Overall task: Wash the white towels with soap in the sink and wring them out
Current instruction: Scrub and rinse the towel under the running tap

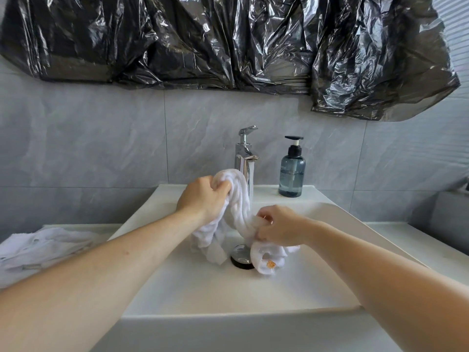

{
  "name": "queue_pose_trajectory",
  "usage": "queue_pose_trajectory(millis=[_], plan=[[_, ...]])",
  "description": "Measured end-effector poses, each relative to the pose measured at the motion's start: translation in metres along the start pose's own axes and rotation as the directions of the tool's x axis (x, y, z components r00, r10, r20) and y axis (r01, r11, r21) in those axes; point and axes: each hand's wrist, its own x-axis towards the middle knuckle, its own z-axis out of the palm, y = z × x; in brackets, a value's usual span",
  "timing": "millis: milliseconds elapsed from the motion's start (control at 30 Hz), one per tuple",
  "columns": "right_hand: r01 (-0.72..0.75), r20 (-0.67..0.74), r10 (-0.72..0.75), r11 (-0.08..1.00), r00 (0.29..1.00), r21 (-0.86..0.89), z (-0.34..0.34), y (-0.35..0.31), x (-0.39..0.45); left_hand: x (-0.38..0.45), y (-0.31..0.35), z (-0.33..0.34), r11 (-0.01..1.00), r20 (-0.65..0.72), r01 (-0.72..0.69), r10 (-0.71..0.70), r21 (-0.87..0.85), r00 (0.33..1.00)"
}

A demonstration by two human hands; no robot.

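You've got the white towel [238, 199] twisted into a rope over the sink [317, 275], its long axis running from far-left and high down to near-right and low. Your left hand [203, 196] is clenched round the upper end, just in front of the faucet [245, 158]; your right hand [278, 228] grips the lower end, nearer the drain [241, 256], with loose tails hanging below both fists. The rope sits between your grips, so the wring looks to turn on counter-rotating along that slant (water seems to be running behind it). Another towel [38, 246] waits on the left counter; the soap bottle [291, 171] stands far right.
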Motion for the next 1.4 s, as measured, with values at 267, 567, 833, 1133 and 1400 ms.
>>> queue_pose_trajectory(millis=[267, 567, 833, 1133, 1400], plan=[[0.064, -0.369, 0.131, 0.879, 0.920, 0.472, -0.009, -0.009, 0.002, 0.000, 0.003, -0.002, 0.970, -0.025, 0.004, 0.002, 0.245, 1.000], [0.065, -0.358, 0.145, 0.855, 0.922, 0.514, -0.006, -0.010, 0.002, 0.000, 0.000, 0.007, 0.997, 0.173, 0.076, -0.070, -0.027, 0.982], [0.061, -0.391, 0.178, 0.849, 0.903, 0.525, -0.006, -0.004, 0.007, -0.012, 0.009, 0.000, 0.956, 0.354, 0.024, 0.085, -0.293, 0.931], [0.090, -0.449, 0.178, 0.854, 0.876, 0.512, -0.004, -0.001, 0.009, -0.013, 0.007, 0.001, 0.958, 0.337, -0.044, 0.142, -0.284, 0.931], [0.136, -0.529, 0.140, 0.883, 0.837, 0.449, -0.006, 0.002, 0.009, -0.011, 0.004, 0.006, 0.980, 0.192, -0.197, 0.192, 0.007, 0.962]])
